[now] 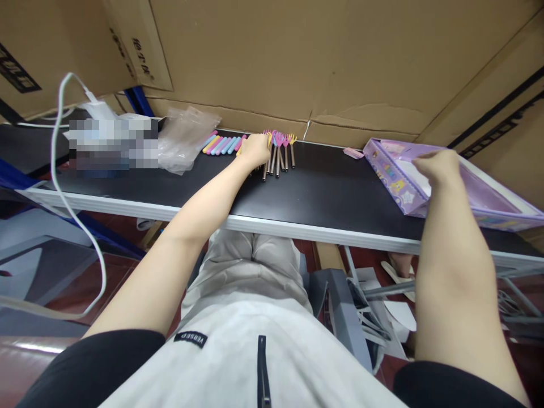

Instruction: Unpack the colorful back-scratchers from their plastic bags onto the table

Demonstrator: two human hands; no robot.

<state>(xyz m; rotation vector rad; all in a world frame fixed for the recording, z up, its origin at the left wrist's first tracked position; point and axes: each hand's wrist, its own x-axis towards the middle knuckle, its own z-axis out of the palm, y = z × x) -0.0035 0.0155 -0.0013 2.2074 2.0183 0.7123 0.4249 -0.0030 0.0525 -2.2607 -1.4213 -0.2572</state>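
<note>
My left hand (255, 150) is closed at the left edge of a cluster of small forks (280, 153) on the black tabletop. They have pink, yellow, purple and blue pronged heads and thin metal rods. Its fingertips are hidden, so what it grips cannot be made out. Just left of it lies a row of pink, yellow and blue plastic sticks (223, 145). My right hand (440, 165) reaches into an open purple printed box (393, 175) on the right. Its fingers are curled and partly hidden, and I cannot see what they hold.
Clear plastic bags (187, 139) lie left of the sticks, beside a blurred pile. A white cable (55, 153) loops down at the left. Cardboard (331, 68) walls the back of the table (327, 192). A small pink piece (353, 153) lies near the box.
</note>
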